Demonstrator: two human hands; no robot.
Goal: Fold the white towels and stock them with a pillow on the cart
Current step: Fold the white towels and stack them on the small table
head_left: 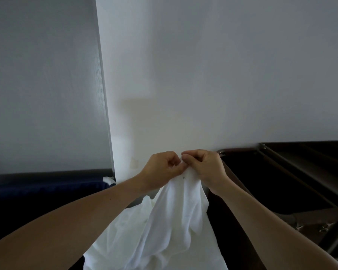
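Note:
A white towel [170,221] hangs down in front of me, bunched at its top edge and spreading wide toward the bottom of the view. My left hand [162,168] and my right hand [205,166] are raised side by side, knuckles almost touching, both pinching the towel's top edge. The dark cart [281,182] stands to the right, behind and beside the towel. No pillow is in view.
A white wall [203,75] fills the view ahead, with a grey panel [43,84] to its left. Low on the left is a dark blue fabric surface [47,188] with a small bit of white cloth [108,180] at its right end.

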